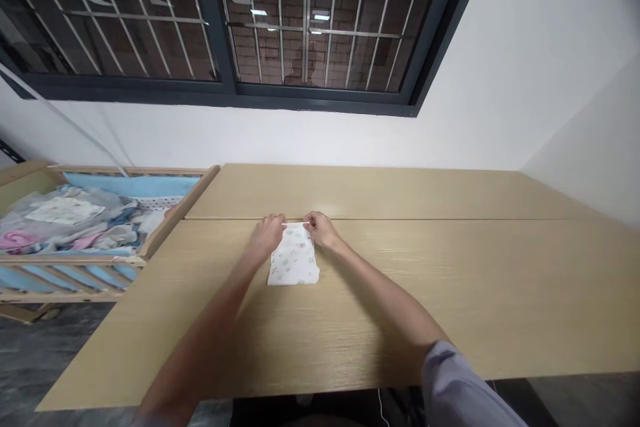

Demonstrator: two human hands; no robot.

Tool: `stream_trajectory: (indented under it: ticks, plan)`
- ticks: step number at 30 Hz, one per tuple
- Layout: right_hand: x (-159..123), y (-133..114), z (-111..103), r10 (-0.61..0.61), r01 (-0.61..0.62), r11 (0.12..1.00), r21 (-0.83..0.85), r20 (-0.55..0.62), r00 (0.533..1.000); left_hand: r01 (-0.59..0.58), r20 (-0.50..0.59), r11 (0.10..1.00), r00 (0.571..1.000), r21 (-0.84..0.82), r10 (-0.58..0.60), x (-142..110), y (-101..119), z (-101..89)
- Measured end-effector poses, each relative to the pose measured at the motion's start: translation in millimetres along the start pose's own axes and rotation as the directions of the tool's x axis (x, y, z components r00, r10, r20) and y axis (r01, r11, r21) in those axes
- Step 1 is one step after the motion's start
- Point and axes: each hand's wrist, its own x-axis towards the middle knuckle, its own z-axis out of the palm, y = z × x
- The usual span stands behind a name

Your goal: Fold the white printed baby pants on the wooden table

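Left hand (271, 233), right hand (323, 229), pinching printed cloth (294, 257)

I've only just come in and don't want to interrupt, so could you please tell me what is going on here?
A person's two hands, the left and the right, are pinching the far corners of a small, white, patterned cloth at the table. The cloth's near edge points toward the person. To the left stands a crib with a pile of clothes in it.
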Motion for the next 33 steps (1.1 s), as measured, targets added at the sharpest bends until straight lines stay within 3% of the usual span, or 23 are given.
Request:
stream_trajectory:
  ticks: [4, 8, 11, 14, 16, 17, 19, 21, 23, 27, 33]
  plan:
    - [13, 19, 22, 0.047, -0.047, 0.999, -0.019, -0.010, 0.999, 0.083, 0.008, 0.994, 0.996, 0.076, -0.084, 19, -6, 25.1]
    - [13, 23, 29, 0.039, -0.038, 0.998, -0.056, 0.002, 0.999, 0.088, -0.013, 0.989, 0.996, 0.121, -0.087, 18, -3, 23.5]
    - [6, 15, 16, -0.017, 0.019, 0.997, -0.074, 0.029, 0.999, 0.059, -0.074, 0.988, 0.996, 0.141, -0.049, -9, 12, 16.5]
    - [-11, -6, -4, -0.213, 0.231, 0.962, -0.148, 0.126, 0.969, 0.012, -0.118, 0.987, 0.993, 0.159, 0.007, -67, 32, 27.8]
    - [-27, -25, -12, -0.382, 0.444, 0.875, -0.196, 0.287, 0.879, -0.006, -0.157, 0.981, 0.987, 0.195, 0.038, -112, 45, 47.7]
    - [-36, -35, -13, -0.456, 0.551, 0.813, -0.189, 0.383, 0.803, 0.000, -0.167, 0.977, 0.985, 0.214, 0.036, -131, 51, 59.1]
    - [-51, -52, -9, -0.578, 0.729, 0.678, -0.096, 0.542, 0.610, 0.016, -0.169, 0.969, 0.985, 0.247, 0.026, -160, 59, 79.8]
    - [-62, -61, 1, -0.657, 0.831, 0.555, 0.024, 0.625, 0.421, 0.032, -0.143, 0.961, 0.990, 0.274, 0.008, -175, 64, 93.1]
    - [-69, -61, 13, -0.685, 0.863, 0.495, 0.097, 0.655, 0.320, 0.039, -0.102, 0.956, 0.995, 0.292, -0.009, -178, 66, 98.9]
    - [-70, -43, 28, -0.659, 0.845, 0.519, 0.127, 0.689, 0.302, 0.039, -0.081, 0.946, 0.997, 0.323, -0.013, -176, 64, 101.6]
    - [-53, -20, 38, -0.563, 0.778, 0.626, 0.056, 0.723, 0.400, 0.030, -0.187, 0.964, 0.982, 0.262, 0.021, -176, 54, 104.1]
